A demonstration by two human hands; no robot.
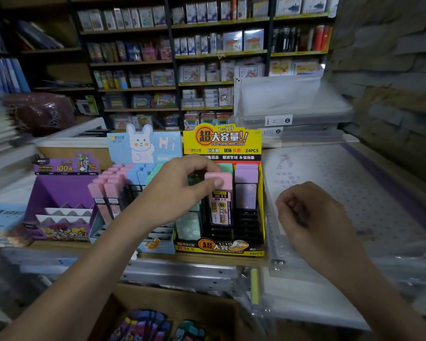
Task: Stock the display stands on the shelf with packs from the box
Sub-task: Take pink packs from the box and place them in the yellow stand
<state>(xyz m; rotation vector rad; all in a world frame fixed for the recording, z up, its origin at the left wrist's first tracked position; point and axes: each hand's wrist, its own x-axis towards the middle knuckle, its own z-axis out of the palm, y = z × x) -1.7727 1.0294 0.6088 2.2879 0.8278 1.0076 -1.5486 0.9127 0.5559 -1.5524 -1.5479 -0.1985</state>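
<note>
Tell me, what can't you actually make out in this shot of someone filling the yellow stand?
- Head view: the right hand is motion-blurred, its fingers curled; whether it holds anything is unclear.
- The left hand, pinching the pink pack, hides most of the green packs in the yellow stand.
- The box is cut off by the bottom edge, so its contents are only partly seen.
- The pink pack's fine print is too small to read.
</note>
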